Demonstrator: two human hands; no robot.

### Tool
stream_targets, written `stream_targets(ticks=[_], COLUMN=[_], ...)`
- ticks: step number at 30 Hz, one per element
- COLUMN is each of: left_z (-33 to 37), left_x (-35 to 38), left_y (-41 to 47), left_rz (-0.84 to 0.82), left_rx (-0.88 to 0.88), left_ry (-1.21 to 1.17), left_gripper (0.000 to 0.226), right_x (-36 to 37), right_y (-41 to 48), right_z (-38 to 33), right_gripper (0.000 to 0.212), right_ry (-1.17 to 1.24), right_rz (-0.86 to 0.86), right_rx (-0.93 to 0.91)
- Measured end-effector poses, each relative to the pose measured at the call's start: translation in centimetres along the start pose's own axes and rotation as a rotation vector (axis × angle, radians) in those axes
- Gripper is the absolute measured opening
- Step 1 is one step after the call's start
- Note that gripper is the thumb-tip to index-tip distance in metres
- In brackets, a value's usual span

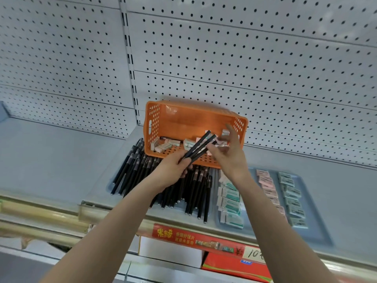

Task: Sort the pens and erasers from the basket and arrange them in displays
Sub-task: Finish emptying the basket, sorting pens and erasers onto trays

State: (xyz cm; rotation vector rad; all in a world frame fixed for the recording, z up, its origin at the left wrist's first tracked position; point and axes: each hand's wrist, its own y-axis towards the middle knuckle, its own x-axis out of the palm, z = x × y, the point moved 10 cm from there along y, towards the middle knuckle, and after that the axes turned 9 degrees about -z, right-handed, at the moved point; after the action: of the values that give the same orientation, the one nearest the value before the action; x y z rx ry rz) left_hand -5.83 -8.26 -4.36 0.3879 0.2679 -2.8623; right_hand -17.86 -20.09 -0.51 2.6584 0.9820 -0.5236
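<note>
A white pegboard wall (224, 48) fills the upper half of the frame. Below it a grey shelf (51, 160) runs across the whole width, with a red price strip (193, 237) on its front edge at the lower middle.

In the centre stands the orange basket (183, 117), tilted so that its opening faces the camera. Its front edge rests on a pile of black pens (134, 172), which lie side by side on the shelf at the centre left.

To the right of the pile, on a pale blue tray (320, 221), sorted erasers lie in three rows: green-white ones (230, 199), pink ones (269, 186) and grey-green ones (291, 199).

The left hand (173, 168), in the centre, has its fingers curled around a few black pens (200, 147), which point up and to the right, in front of the basket.

The right hand (228, 152) is just beside the pen ends, with fingers loosely spread. Something small and shiny lies against its fingers; I cannot tell if the hand pinches it.

Several loose erasers (163, 147) remain in the basket, on its lower perforated wall.
</note>
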Motion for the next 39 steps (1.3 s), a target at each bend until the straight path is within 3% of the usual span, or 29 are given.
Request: stream_targets(ticks=[2,5,9,14,17,25,27,32,39], left_z=[0.5,1.4,2.0,0.9,-0.3,-0.4,-0.5,-0.4,-0.1], left_x=[-0.2,0.3,1.7,-0.1,-1.8,-2.3,-2.4,-2.7,-2.2], left_y=[-0.1,-0.3,-0.8,-2.0,-3.2,-5.7,-5.7,-4.6,-1.2], left_rz=[-0.011,-0.023,-0.019,0.191,0.34,0.443,0.439,0.398,0.261], left_rx=[0.05,0.122,0.192,0.173,0.132,0.209,0.216,0.237,0.285], left_ry=[0.177,0.261,0.306,0.51,0.61,0.725,0.733,0.739,0.81], left_gripper=[0.018,0.018,0.02,0.041,0.039,0.037,0.037,0.039,0.039], right_x=[-0.3,0.9,1.4,0.1,1.7,8.4,9.2,9.6,7.7], right_y=[-0.4,-1.6,-2.7,-4.5,-6.3,-9.3,-8.6,-7.7,-6.9], right_z=[-0.8,-0.6,-0.2,-2.1,-3.5,-4.6,-3.9,-2.3,-1.6], right_gripper=[0.054,0.021,0.009,0.012,0.02,0.029,0.024,0.045,0.029], right_ry=[0.036,0.353,0.619,0.141,-0.157,-0.816,-0.887,-0.851,-0.739], right_rz=[-0.083,-0.195,-0.185,-0.124,-0.17,-0.298,-0.341,-0.385,-0.418], right_rx=[-0.052,0.006,0.027,-0.184,-0.384,-0.736,-0.701,-0.587,-0.438])
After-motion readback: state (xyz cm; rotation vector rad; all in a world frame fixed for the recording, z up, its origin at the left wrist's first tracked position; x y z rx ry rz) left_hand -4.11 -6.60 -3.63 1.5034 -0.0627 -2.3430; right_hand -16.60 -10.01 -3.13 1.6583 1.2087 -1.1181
